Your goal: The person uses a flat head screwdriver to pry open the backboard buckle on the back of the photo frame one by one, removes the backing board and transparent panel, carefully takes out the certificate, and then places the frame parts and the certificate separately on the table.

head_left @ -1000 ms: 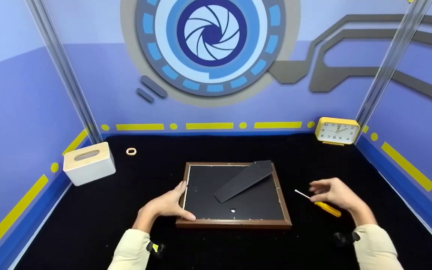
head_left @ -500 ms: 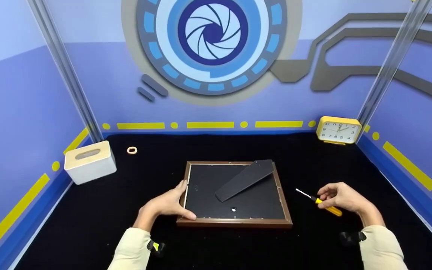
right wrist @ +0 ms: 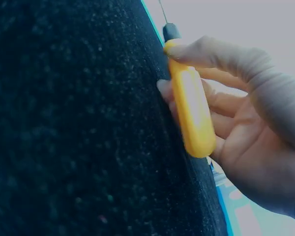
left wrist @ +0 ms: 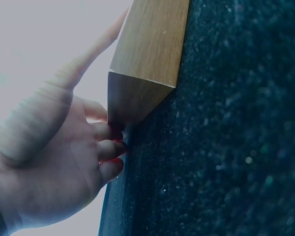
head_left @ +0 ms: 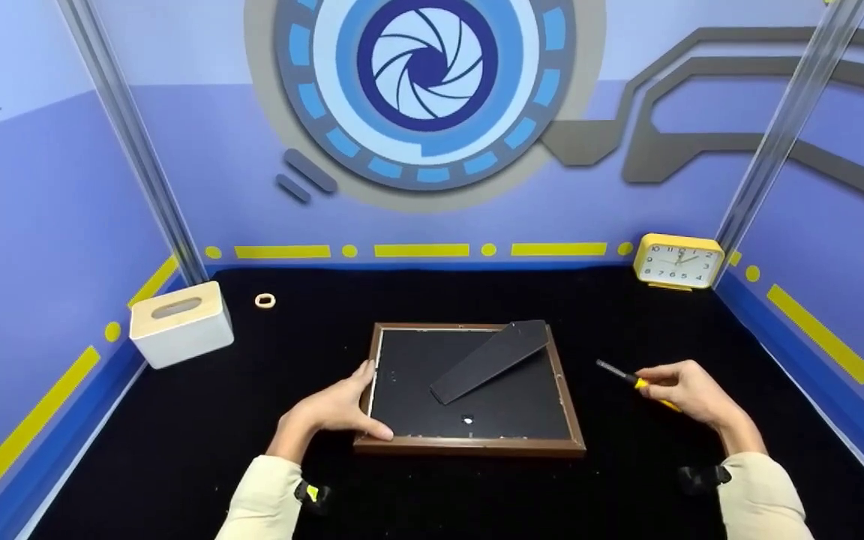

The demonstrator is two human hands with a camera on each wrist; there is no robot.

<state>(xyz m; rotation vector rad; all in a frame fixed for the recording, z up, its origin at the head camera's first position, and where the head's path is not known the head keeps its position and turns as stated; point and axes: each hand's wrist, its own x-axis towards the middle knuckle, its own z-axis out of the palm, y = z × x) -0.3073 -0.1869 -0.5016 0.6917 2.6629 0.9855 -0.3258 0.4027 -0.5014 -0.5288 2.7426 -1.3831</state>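
A picture frame point(head_left: 469, 448) with brown wooden edges lies face down, its black back and folded black stand leg point(head_left: 488, 362) upward. My left hand point(head_left: 334, 407) holds it at the left side; the thumb lies over the near left corner. In the left wrist view, fingers of that hand point(left wrist: 54, 152) curl against the frame's wooden side point(left wrist: 147, 44). To the right of the frame, my right hand point(head_left: 691, 390) pinches a screwdriver point(head_left: 640, 382) by its yellow handle, its shaft pointing left and away. The right wrist view shows thumb and fingers on the handle point(right wrist: 194, 113).
A tissue box point(head_left: 181, 326) with a light wooden lid stands at the left, with a small pale ring point(head_left: 265, 301) near it. At the back right is a yellow alarm clock point(head_left: 678, 261). Black cloth point(head_left: 462, 499) covers the table, with walls behind and at both sides.
My right hand has come down onto the screwdriver, gripped its handle and raised its tip slightly. The left hand and the picture frame have stayed in place.
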